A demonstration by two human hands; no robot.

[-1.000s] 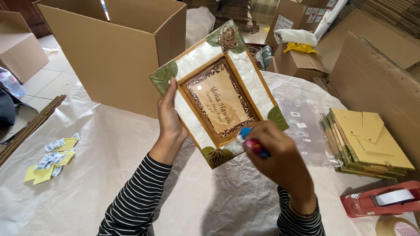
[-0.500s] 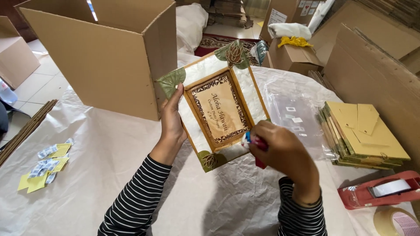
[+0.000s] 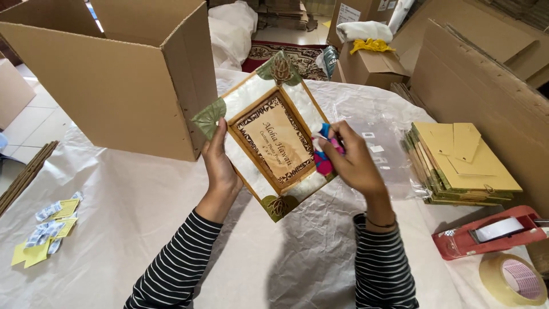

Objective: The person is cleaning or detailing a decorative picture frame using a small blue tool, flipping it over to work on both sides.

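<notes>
My left hand [image 3: 219, 163] grips the left edge of a picture frame [image 3: 269, 134], held tilted above the table. The frame has a pale pearly border, green leaf ornaments at its corners and a brown patterned card in its window. My right hand [image 3: 351, 160] presses a small blue, pink and white cloth [image 3: 323, 150] against the frame's right border. Both arms wear black-and-white striped sleeves.
A large open cardboard box [image 3: 123, 86] stands at the left back. A stack of yellow-backed frames [image 3: 460, 166] lies at the right, with a red tape dispenser [image 3: 486, 232] and a tape roll [image 3: 514, 278] nearer me. Small yellow packets [image 3: 48, 229] lie at the left. White paper covers the table [image 3: 131, 229].
The frame has swung to a flatter tilt and sits higher in view. My right hand with the cloth moved from the frame's lower corner up along its right border.
</notes>
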